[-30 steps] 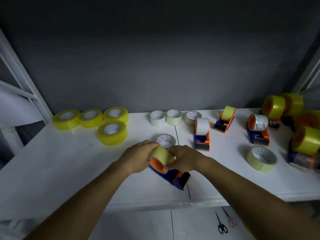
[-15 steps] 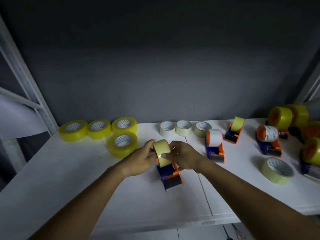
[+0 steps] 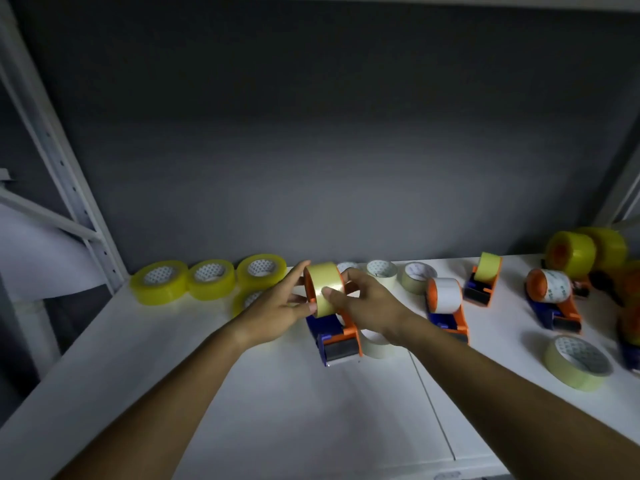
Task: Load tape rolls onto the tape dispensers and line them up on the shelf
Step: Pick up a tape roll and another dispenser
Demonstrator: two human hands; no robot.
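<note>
Many tape rolls (image 3: 160,282) line a white shelf (image 3: 311,410) against a grey wall (image 3: 329,150).

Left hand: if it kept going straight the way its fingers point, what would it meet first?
The left hand points up-right toward the back, fingers already on the pale roll on the dispenser. Past that, probably the white rolls by the wall; depth is unclear.

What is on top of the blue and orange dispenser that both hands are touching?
A pale yellow tape roll sits on the dispenser, gripped by the left hand and right hand. The orange hub shows partly; the fingers hide the rest.
</note>
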